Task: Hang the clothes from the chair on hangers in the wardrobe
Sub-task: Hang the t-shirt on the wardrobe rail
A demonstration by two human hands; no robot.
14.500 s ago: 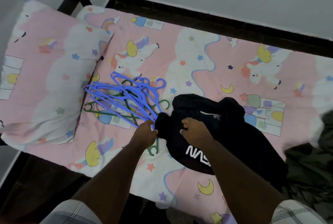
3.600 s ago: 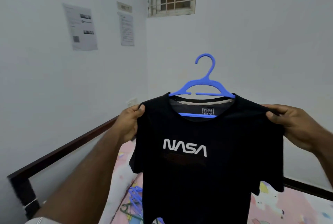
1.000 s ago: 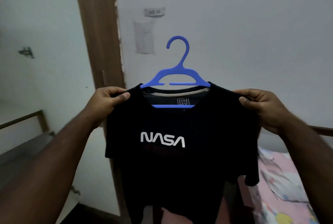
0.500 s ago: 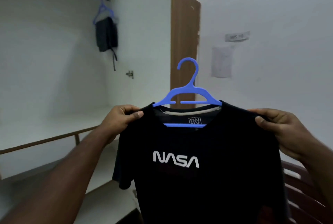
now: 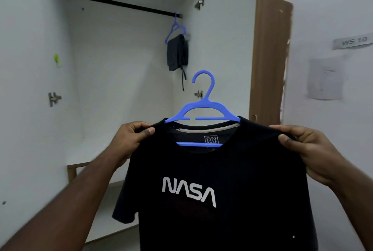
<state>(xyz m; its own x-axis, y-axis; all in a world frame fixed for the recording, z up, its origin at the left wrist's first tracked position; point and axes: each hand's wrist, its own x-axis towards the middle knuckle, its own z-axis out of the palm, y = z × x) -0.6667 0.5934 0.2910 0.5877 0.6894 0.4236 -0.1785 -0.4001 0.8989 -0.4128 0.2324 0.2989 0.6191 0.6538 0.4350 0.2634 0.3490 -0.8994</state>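
Holding the black T-shirt (image 5: 218,180) up at chest height, the person faces the open wardrobe (image 5: 121,69). The left hand (image 5: 129,139) pinches the shirt's shoulder seam in the middle left of the frame, thumb on the front of the cloth and fingers curled behind it. The right hand (image 5: 308,150) does the same on the other shoulder at the middle right. Between them the blue hanger (image 5: 203,107) sits inside the neckline, its shoulder bar running level from hand to hand and its hook standing upright above the collar, open toward the left of the frame.

What the next move turns on is where the rail (image 5: 119,4) lies from that hook. The dark rail crosses the upper left of the frame, slanting down to the right, and it is well above and to the left of the hook, deeper inside the cabinet. The hanger's long axis lies roughly across the view, much as the rail does, so it would probably need turning as well as raising before the hook can drop over the rail. The left hand is on the rail's side and looks the nearer of the two.

One hung garment (image 5: 177,53), dark and folded over another blue hanger, already occupies the rail's right end in the upper centre, so free rail lies to its left.
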